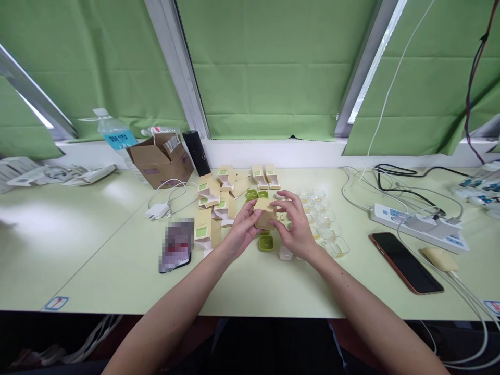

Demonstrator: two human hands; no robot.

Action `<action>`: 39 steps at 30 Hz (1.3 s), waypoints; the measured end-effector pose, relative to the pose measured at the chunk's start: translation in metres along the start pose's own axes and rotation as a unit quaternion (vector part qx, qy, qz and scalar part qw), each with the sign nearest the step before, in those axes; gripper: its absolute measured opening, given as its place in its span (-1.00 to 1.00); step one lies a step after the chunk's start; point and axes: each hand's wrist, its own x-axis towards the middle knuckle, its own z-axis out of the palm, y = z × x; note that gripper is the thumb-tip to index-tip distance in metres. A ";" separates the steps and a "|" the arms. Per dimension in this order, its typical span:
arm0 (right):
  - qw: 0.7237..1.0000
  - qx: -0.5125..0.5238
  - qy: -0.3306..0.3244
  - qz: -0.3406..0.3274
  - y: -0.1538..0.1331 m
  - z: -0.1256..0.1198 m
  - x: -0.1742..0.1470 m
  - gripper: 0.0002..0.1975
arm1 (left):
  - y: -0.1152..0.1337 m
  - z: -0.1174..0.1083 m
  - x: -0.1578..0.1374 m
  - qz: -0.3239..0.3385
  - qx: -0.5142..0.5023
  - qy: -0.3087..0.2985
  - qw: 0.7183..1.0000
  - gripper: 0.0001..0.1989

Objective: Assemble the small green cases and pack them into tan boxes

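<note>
A small tan cardboard box [264, 214] is held between my two hands above the middle of the table. My left hand [244, 229] grips its left side, thumb on the near face. The fingers of my right hand [291, 221] pinch its right edge. Below the box sits a green square cup [266, 243], and more green cups [252, 194] show behind it. A whitish small container [285, 253] lies under my right hand. Several clear plastic pieces [335, 246] stand in rows to the right. Other tan boxes [207, 229], some with raised flaps, are grouped to the left.
At the back left are an open carton [162, 164], a water bottle [117, 136] and a black cylinder [196, 152]. A phone [175, 247] and a charger [158, 210] lie left. On the right are a phone [406, 263], a power strip [420, 226] and loose cables.
</note>
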 end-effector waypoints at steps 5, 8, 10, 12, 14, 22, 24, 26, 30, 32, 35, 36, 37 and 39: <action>0.999 -0.013 0.039 0.013 -0.001 0.002 0.001 -0.51 | -0.001 0.000 -0.002 0.013 0.032 -0.017 0.999 -0.34; 0.998 -0.032 0.049 -0.004 0.000 0.004 0.000 -0.48 | -0.001 0.001 -0.003 0.023 0.043 -0.022 0.999 -0.37; 0.998 -0.040 0.047 -0.015 0.000 0.005 -0.001 -0.48 | -0.001 0.002 -0.003 0.025 0.046 -0.025 0.998 -0.35; 0.998 -0.044 0.045 -0.020 0.000 0.005 -0.001 -0.47 | -0.002 0.003 -0.003 0.030 0.049 -0.025 0.998 -0.31; 0.998 -0.039 0.040 -0.025 -0.001 0.004 -0.001 -0.45 | -0.002 0.003 -0.003 0.037 0.058 -0.023 0.997 -0.29; 0.997 0.078 0.002 0.011 -0.003 -0.001 0.000 -0.34 | 0.002 -0.002 0.003 0.057 0.042 0.005 0.997 -0.46; 0.994 0.112 0.009 0.016 -0.003 -0.001 0.000 -0.35 | 0.005 -0.003 0.005 0.059 0.015 0.005 0.998 -0.47; 0.992 0.123 0.017 0.017 -0.003 -0.002 0.000 -0.38 | 0.007 -0.004 0.005 0.054 -0.011 0.004 0.998 -0.48; 0.993 0.113 0.009 0.032 -0.006 -0.006 0.002 -0.43 | 0.007 -0.006 0.006 0.037 -0.036 0.010 0.999 -0.46; 0.991 0.119 -0.008 0.054 -0.006 -0.008 0.003 -0.46 | 0.006 -0.007 0.007 0.033 -0.031 0.011 0.999 -0.44; 0.984 0.140 -0.043 0.098 -0.004 -0.010 0.006 -0.51 | 0.006 -0.008 0.006 0.025 -0.016 0.003 1.000 -0.36; 0.981 0.150 -0.055 0.114 -0.004 -0.011 0.007 -0.52 | 0.006 -0.008 0.006 0.022 -0.008 0.000 1.000 -0.33; 0.977 0.160 -0.068 0.128 -0.003 -0.012 0.008 -0.51 | 0.007 -0.008 0.006 0.022 0.000 -0.002 1.000 -0.31; 0.969 0.175 -0.094 0.149 -0.002 -0.015 0.011 -0.49 | 0.007 -0.007 0.005 0.024 0.020 -0.003 1.000 -0.28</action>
